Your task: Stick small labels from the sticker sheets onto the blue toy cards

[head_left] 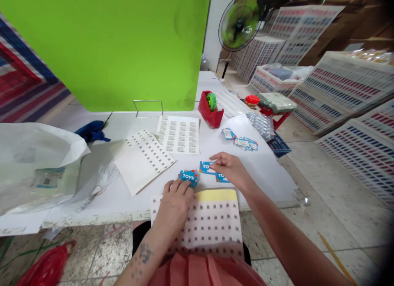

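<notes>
Resting on the card stack [187, 176] from 7 o'clock: left hand [176, 200], loosely bunched. Right hand [226, 167] is curled over two cards [205, 167] at the stack's 3 o'clock, can't tell if either's pinching.

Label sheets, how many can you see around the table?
4: a near sheet below the left hand, a slanted sheet at picture left, a middle sheet beside it, and a far sheet beyond the tape dispenser. More may be stacked underneath.
</notes>
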Demonstrator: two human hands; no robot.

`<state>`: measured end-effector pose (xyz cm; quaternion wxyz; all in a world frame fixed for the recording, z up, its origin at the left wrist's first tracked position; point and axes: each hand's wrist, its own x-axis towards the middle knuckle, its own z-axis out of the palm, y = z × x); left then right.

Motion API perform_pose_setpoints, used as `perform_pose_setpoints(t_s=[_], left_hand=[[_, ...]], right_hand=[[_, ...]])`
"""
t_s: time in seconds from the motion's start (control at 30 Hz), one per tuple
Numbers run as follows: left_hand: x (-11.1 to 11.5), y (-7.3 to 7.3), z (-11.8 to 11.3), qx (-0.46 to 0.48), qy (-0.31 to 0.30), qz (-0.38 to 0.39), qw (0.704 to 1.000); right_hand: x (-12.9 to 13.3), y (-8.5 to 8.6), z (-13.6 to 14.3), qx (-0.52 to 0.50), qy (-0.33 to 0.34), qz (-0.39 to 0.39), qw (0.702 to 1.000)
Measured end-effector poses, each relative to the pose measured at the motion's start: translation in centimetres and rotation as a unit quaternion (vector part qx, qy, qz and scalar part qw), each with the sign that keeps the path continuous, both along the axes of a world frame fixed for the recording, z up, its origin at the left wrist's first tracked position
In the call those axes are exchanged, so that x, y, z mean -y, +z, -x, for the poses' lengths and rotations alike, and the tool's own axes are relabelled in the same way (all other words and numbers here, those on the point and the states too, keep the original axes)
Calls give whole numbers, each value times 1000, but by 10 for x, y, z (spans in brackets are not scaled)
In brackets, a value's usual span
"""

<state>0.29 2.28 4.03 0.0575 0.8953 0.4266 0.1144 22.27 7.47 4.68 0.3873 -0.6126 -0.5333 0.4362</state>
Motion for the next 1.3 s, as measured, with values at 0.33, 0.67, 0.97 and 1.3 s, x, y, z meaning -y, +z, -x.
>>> perform_pose_setpoints(t_s=[0.33, 0.67, 0.97, 1.3], left_hand=[[11, 8, 0, 31, 11, 80, 996], [9, 2, 8, 43, 86, 38, 995], [11, 9, 12, 48, 97, 84, 991], [10, 9, 13, 56, 105, 109, 987]], right_hand=[[25, 1, -35, 347, -27, -121, 930], [72, 4, 45, 325, 192, -208, 902], [86, -10, 57, 463, 105, -240, 847], [102, -27, 64, 506, 104, -282, 809]])
